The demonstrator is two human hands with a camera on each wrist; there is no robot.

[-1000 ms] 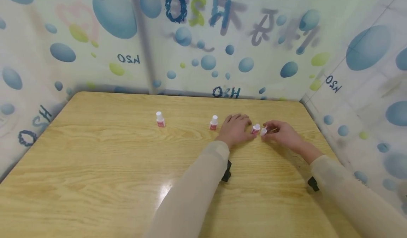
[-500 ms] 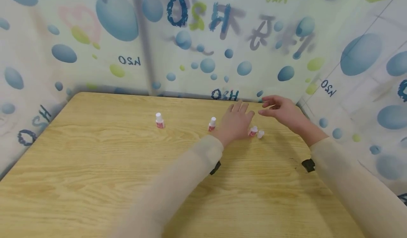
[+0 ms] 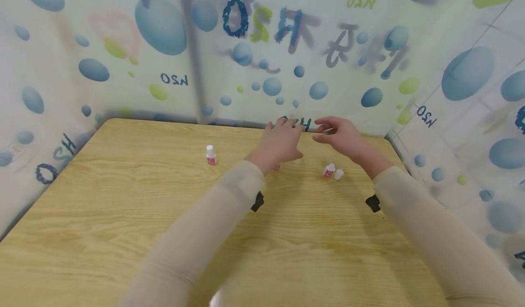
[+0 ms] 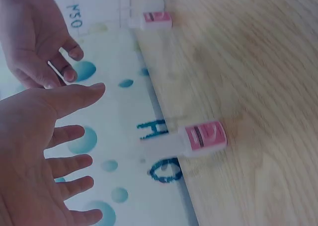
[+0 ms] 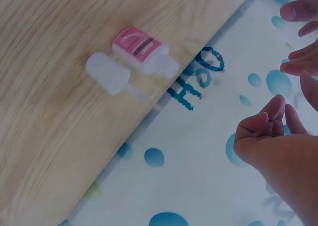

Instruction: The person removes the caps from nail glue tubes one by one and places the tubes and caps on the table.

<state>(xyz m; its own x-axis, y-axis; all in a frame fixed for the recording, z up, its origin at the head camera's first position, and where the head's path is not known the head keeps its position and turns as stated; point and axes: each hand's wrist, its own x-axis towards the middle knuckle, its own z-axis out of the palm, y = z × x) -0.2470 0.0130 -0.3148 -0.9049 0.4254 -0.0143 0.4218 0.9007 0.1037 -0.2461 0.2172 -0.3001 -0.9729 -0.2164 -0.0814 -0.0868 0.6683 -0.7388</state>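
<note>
Booth-like nook, exact kind unclear: bubble-print walls [image 3: 221, 65] on three sides, wood-grain table [image 3: 123, 202].

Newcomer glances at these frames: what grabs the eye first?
Probably the left hand and right hand, hanging above the table, mid-picture in the head view. Then the uncapped bottle, below the right hand in that view, its white cap beside it. Behind, the wall with blue blobs and mirrored lettering.
</note>
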